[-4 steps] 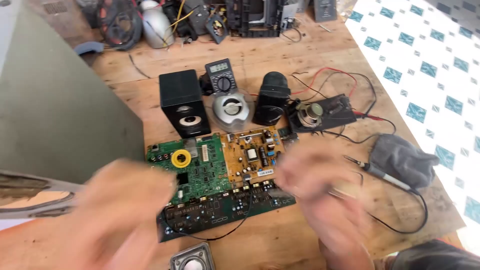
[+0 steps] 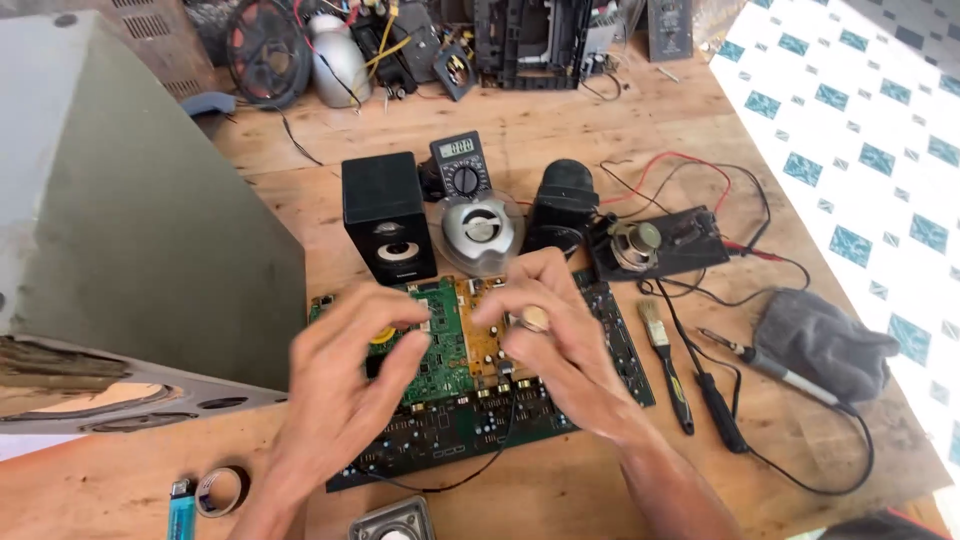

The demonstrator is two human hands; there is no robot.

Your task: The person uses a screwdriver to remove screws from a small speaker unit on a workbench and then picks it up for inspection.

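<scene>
1. Wooden workbench [image 2: 600,130] carries circuit boards [image 2: 450,345] at its centre.
2. Left hand [image 2: 345,375] hovers over the green board, fingers curled, grasping nothing.
3. Right hand [image 2: 545,335] rests fingertips on the orange board, unclenched.

Two hands over circuit boards on a cluttered wooden surface [image 2: 600,110].

The left hand [image 2: 345,385] and right hand [image 2: 545,330] hover, fingers spread, above the green board [image 2: 445,350] and orange board [image 2: 480,335]; a black speaker [image 2: 388,215], multimeter [image 2: 460,165] and brush [image 2: 665,360] lie nearby.
</scene>
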